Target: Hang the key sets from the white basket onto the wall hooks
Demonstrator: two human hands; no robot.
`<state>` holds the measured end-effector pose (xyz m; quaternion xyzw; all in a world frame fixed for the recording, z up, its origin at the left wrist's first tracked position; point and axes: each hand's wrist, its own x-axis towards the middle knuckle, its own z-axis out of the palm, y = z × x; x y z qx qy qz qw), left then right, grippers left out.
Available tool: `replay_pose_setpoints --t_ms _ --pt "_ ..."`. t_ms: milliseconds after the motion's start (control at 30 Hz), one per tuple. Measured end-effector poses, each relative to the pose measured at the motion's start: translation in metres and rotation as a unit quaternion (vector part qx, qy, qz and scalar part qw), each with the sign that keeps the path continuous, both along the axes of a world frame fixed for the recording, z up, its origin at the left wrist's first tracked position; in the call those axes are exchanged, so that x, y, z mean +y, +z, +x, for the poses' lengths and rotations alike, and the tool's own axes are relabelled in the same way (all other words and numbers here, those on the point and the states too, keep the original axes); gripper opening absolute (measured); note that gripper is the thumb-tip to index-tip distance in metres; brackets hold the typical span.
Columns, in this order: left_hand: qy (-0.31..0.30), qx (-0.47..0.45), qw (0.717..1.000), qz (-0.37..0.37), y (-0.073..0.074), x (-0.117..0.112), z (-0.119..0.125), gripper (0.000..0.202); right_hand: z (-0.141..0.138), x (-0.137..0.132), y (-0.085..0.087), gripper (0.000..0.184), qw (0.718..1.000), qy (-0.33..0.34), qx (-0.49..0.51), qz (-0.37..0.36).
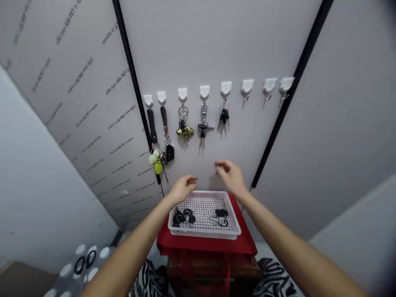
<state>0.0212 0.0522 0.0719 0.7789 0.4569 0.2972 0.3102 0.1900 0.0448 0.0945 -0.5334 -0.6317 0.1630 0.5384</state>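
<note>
My left hand (183,188) is over the back left corner of a white plastic basket (204,236), its fingers stretched out with nothing in them. Slightly blurred, my right hand (231,176) hovers above the back right edge, fingers apart and no object visible in it. Inside the basket lie a bunch of black keys (184,218) at left and a smaller bunch (220,218) at right. Key bunches hang on white wall hooks, among them black-headed keys (224,117), keys on a metal clasp (203,127) and keys with a gold-green charm (185,131).
Three bare hooks (269,86) are at the right of the row. Farther left hang a car key (168,152) and a strap (152,126) with a yellow-green tag. A red cloth (247,243) lies under the basket. Black-handled scissors (85,262) rest at lower left.
</note>
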Motion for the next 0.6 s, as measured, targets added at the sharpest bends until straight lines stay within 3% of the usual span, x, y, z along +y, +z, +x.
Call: replay_pose_setpoints --t_ms 100,200,267,433,600 --pt "0.009 0.156 0.988 0.003 -0.036 -0.015 -0.024 0.029 -0.025 -0.02 -0.069 0.022 0.981 0.112 -0.112 -0.114" --pt "0.008 0.285 0.958 0.026 -0.053 -0.026 -0.036 0.031 -0.042 -0.029 -0.105 0.019 0.945 0.174 -0.228 -0.155" --pt "0.007 0.325 0.945 0.039 -0.058 -0.03 -0.035 0.029 -0.046 -0.029 -0.111 0.022 0.931 0.182 -0.261 -0.177" --pt "0.055 0.345 0.936 0.032 -0.063 -0.031 -0.016 0.018 -0.044 -0.027 -0.108 0.021 0.916 0.194 -0.276 -0.218" --pt "0.096 0.323 0.941 0.036 -0.061 -0.032 -0.001 0.019 -0.042 -0.027 -0.11 0.025 0.926 0.182 -0.25 -0.219"
